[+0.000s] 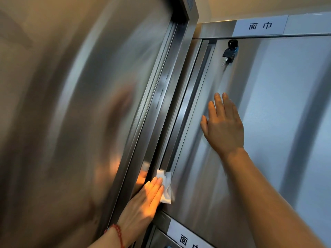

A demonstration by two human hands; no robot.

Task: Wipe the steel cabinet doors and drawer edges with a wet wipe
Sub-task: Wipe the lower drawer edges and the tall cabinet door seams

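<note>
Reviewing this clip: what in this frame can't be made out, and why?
Head view only:
- Left steel panel: smeared by motion blur; its surface condition is unreadable.
- Wet wipe: partly covered by the left hand; its full size is hidden.
- Lower label: cut off by the bottom edge.
- Right door under the flat right hand: glare hides any smears.

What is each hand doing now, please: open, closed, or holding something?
Left hand: open, straight fingers pressing the wet wipe against the cabinet door edge.
Right hand: open, flat on the steel door, holding nothing.
</note>
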